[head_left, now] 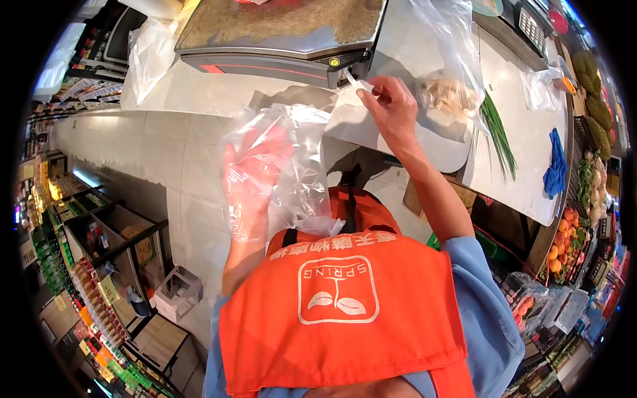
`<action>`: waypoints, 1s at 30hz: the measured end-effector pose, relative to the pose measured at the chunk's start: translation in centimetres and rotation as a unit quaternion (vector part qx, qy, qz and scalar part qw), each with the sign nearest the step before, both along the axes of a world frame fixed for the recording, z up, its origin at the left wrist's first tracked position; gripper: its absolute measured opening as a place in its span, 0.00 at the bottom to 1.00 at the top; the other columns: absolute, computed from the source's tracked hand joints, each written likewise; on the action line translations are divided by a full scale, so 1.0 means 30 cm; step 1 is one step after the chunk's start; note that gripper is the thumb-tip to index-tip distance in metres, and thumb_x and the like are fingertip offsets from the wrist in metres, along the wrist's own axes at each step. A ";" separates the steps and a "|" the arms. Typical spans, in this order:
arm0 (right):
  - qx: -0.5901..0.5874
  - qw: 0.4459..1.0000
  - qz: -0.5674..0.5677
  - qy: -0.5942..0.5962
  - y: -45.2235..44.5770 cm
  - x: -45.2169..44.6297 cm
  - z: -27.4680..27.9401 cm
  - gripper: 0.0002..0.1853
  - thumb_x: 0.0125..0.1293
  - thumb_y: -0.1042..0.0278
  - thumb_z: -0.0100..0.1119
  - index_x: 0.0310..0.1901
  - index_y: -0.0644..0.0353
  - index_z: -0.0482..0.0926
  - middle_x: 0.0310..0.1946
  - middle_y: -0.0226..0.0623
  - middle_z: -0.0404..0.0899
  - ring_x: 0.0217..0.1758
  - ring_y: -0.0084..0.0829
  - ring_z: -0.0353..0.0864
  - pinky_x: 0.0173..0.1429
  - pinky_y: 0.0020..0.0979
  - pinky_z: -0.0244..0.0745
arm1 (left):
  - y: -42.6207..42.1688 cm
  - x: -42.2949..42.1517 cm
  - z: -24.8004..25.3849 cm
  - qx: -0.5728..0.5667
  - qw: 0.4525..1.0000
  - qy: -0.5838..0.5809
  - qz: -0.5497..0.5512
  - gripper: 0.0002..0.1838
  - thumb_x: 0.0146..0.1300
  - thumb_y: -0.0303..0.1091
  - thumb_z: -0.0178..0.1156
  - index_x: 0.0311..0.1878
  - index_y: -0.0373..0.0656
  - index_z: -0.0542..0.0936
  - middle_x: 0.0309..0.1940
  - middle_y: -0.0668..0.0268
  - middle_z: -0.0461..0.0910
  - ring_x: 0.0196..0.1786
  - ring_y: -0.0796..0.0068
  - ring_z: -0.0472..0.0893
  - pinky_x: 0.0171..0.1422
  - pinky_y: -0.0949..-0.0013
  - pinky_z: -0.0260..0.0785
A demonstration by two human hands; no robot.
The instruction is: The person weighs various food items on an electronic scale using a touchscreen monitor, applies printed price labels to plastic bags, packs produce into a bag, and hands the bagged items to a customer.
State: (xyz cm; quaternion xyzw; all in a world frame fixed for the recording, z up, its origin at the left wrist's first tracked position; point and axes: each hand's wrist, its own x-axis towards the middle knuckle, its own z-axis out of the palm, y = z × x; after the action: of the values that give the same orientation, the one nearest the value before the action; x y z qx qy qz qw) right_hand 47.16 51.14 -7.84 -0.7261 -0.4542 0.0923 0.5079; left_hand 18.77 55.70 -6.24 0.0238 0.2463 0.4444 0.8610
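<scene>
We see the pale desk [215,89] ahead of both grips, and the orange apron [338,292] on our side of them. The dark-edged scale [285,65] sits on the desk, beyond the left grip [255,166] and ahead and to the left of the right grip [391,109]. A clear plastic bag [302,172] covers our left grip, which is spread open inside it, short of the desk's edge. To the right of our right grip lies a clear bag with pale contents [450,93]; farther right come long green stems [496,132], then a crumpled blue item [555,167]. Smallest is a white slip [353,79] at the scale's corner, by our right fingertips. That grip is bent, thumb and forefinger close together; we cannot tell whether it pinches the slip.
</scene>
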 end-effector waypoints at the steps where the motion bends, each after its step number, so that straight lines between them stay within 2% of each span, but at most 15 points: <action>1: 0.002 1.000 0.006 -0.014 0.015 -0.003 -0.011 0.10 0.59 0.68 0.72 0.41 0.57 0.83 0.29 0.33 0.79 0.29 0.28 0.81 0.37 0.29 0.78 | -0.004 0.009 -0.004 -0.024 1.000 0.005 -0.004 0.36 0.76 0.59 0.42 0.69 0.34 0.67 0.71 0.34 0.62 0.71 0.38 0.67 0.75 0.31 0.57; 2: 0.002 1.000 0.012 -0.027 0.030 -0.007 -0.023 0.10 0.58 0.68 0.73 0.40 0.57 0.83 0.29 0.33 0.79 0.29 0.28 0.81 0.37 0.29 0.78 | -0.005 0.011 -0.010 -0.049 0.999 0.010 -0.007 0.37 0.76 0.60 0.40 0.70 0.34 0.67 0.71 0.34 0.62 0.70 0.39 0.68 0.74 0.31 0.58; 5: 0.018 0.999 0.002 -0.043 0.069 -0.010 -0.055 0.08 0.58 0.68 0.73 0.37 0.56 0.84 0.29 0.33 0.80 0.29 0.28 0.82 0.34 0.29 0.78 | -0.007 -0.015 -0.081 -0.012 0.990 -0.089 -0.108 0.40 0.76 0.63 0.38 0.73 0.36 0.63 0.72 0.39 0.63 0.68 0.42 0.70 0.70 0.32 0.63; 8: 0.035 0.998 -0.009 -0.048 0.099 -0.014 -0.071 0.06 0.59 0.70 0.72 0.34 0.57 0.83 0.29 0.33 0.80 0.29 0.28 0.83 0.33 0.28 0.78 | -0.026 0.044 0.010 -0.027 0.995 -0.037 -0.088 0.41 0.75 0.65 0.38 0.75 0.39 0.61 0.73 0.44 0.64 0.68 0.43 0.70 0.68 0.32 0.66; 9: 0.053 0.997 -0.009 -0.048 0.104 -0.023 -0.069 0.05 0.59 0.72 0.71 0.33 0.58 0.82 0.27 0.33 0.78 0.27 0.28 0.81 0.31 0.28 0.76 | -0.019 0.036 -0.005 -0.006 0.993 -0.046 -0.109 0.41 0.75 0.66 0.37 0.76 0.42 0.60 0.74 0.46 0.63 0.69 0.43 0.69 0.67 0.32 0.66; 12: 0.060 0.997 0.001 -0.047 0.102 -0.040 -0.092 0.06 0.58 0.74 0.71 0.32 0.59 0.81 0.25 0.33 0.76 0.25 0.27 0.78 0.30 0.28 0.73 | 0.002 0.025 -0.020 -0.005 0.990 -0.069 -0.127 0.41 0.75 0.67 0.36 0.76 0.43 0.60 0.75 0.47 0.61 0.69 0.43 0.69 0.66 0.31 0.66; 13: 0.078 0.996 0.000 -0.047 0.106 -0.050 -0.100 0.07 0.57 0.75 0.72 0.31 0.59 0.80 0.24 0.32 0.75 0.23 0.27 0.74 0.29 0.28 0.69 | 0.007 0.022 -0.026 -0.008 0.989 -0.076 -0.127 0.41 0.75 0.67 0.36 0.76 0.42 0.60 0.75 0.47 0.60 0.69 0.43 0.69 0.66 0.32 0.67; 15: 0.079 0.995 -0.001 -0.060 0.111 -0.068 -0.092 0.07 0.56 0.76 0.72 0.31 0.59 0.80 0.23 0.32 0.74 0.23 0.28 0.74 0.29 0.28 0.69 | 0.019 0.015 -0.039 -0.013 0.987 -0.092 -0.131 0.41 0.75 0.67 0.35 0.76 0.42 0.60 0.76 0.47 0.59 0.69 0.43 0.69 0.66 0.36 0.68; 18: 0.083 0.993 -0.010 -0.081 0.105 -0.068 -0.103 0.08 0.56 0.77 0.71 0.30 0.59 0.79 0.23 0.33 0.74 0.23 0.29 0.73 0.29 0.29 0.69 | 0.041 0.003 -0.063 -0.018 0.988 -0.076 -0.134 0.42 0.75 0.67 0.35 0.75 0.39 0.62 0.74 0.48 0.63 0.68 0.48 0.70 0.67 0.47 0.68; 21: 0.068 0.993 -0.018 -0.092 0.108 -0.080 -0.094 0.08 0.55 0.77 0.71 0.29 0.58 0.78 0.23 0.33 0.74 0.22 0.31 0.72 0.29 0.30 0.68 | 0.056 0.010 -0.054 -0.025 0.990 0.042 -0.131 0.40 0.76 0.65 0.35 0.72 0.37 0.67 0.67 0.49 0.73 0.66 0.56 0.73 0.67 0.59 0.67; 24: 0.049 0.992 -0.008 -0.116 0.095 -0.096 -0.101 0.09 0.56 0.78 0.71 0.29 0.59 0.77 0.23 0.33 0.74 0.23 0.30 0.72 0.29 0.29 0.68 | 0.060 0.002 -0.106 0.018 0.986 0.107 -0.125 0.38 0.78 0.63 0.35 0.69 0.36 0.71 0.59 0.51 0.81 0.62 0.63 0.77 0.66 0.62 0.67; 27: 0.039 0.994 0.009 -0.101 0.051 -0.138 -0.085 0.08 0.57 0.79 0.69 0.30 0.60 0.77 0.23 0.35 0.74 0.23 0.28 0.72 0.29 0.28 0.68 | 0.081 -0.060 -0.233 0.087 0.982 -0.075 -0.149 0.38 0.78 0.62 0.34 0.68 0.36 0.73 0.55 0.52 0.83 0.58 0.64 0.79 0.64 0.62 0.68; 30: 0.045 0.996 0.047 -0.056 -0.019 -0.200 0.001 0.07 0.60 0.80 0.68 0.30 0.63 0.77 0.25 0.34 0.76 0.24 0.24 0.72 0.30 0.27 0.67 | 0.090 -0.067 -0.184 0.087 0.972 -0.135 -0.169 0.38 0.78 0.62 0.34 0.70 0.37 0.71 0.59 0.52 0.81 0.59 0.63 0.80 0.63 0.62 0.67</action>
State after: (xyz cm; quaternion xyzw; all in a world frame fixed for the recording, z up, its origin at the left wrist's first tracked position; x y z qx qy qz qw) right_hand 41.15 50.57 -7.81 -0.6845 -0.5189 0.0546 0.5092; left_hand 16.76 58.40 -11.77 0.0797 0.0811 0.3111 0.9436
